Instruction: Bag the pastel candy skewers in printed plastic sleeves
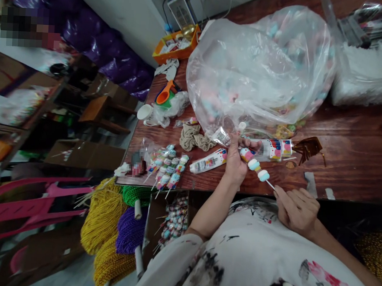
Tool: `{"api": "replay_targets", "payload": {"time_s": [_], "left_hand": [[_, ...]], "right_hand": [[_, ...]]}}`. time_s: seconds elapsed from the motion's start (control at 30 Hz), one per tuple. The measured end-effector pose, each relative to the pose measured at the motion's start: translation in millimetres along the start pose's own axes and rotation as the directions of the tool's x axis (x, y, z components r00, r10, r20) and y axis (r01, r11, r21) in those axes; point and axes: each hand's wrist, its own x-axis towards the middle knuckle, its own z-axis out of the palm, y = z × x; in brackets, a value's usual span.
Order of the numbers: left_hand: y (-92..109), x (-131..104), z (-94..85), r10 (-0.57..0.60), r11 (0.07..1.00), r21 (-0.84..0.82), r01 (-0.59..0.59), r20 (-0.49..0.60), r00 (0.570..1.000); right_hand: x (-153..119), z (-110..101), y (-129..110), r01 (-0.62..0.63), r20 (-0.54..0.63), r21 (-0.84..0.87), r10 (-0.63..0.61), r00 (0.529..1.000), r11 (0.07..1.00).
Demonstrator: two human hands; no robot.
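Centrally, in the head view, a marshmallow skewer (258, 170) slants above the front edge of a dark wooden table (353, 160), its upper end inside a printed wrapper (247, 154). The left hand (236, 162) curls at the wrapper, thumb and fingers drawn together about it; the right hand (298, 210) pinches the bare white stick at its lower end. The sweets look light, soft and easily dented, the film thin and slippery, so the stiff stick seems the safest hold. Wrapped skewers (172, 167) lie to the left; a big clear bag (240, 64) bulges behind.
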Motion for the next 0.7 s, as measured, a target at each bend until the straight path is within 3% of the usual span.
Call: {"api": "replay_targets", "payload": {"time_s": [0.1, 0.3, 0.47, 0.6, 0.7], "left_hand": [[2.3, -0.3, 0.0, -0.043, 0.997, -0.059, 0.043, -0.006, 0.999], [-3.6, -8.7, -6.3, -0.066, 0.996, -0.042, 0.074, 0.173, 0.983], [-7.4, -11.0, -6.6, -0.069, 0.997, 0.045, 0.061, 0.195, 0.978], [-10.8, -10.7, -5.8, -0.059, 0.997, 0.052, 0.049, 0.213, 0.975], [-11.9, -7.9, -7.3, -0.081, 0.997, 0.03, 0.077, 0.144, 0.986]], "right_hand": [[-5.1, 3.9, 2.8, -0.039, 0.001, 0.04, 0.039, 0.999, 0.998], [-8.8, 8.5, 8.7, -0.161, -0.032, 0.174, 0.169, 0.985, 0.972], [-8.7, 17.1, 7.3, -0.231, -0.031, 0.228, 0.244, 0.969, 0.946], [-6.3, 21.1, 4.7, -0.174, 0.007, 0.15, 0.175, 0.984, 0.973], [-3.1, 21.4, 0.9, -0.053, 0.054, 0.073, 0.049, 0.997, 0.996]]}}
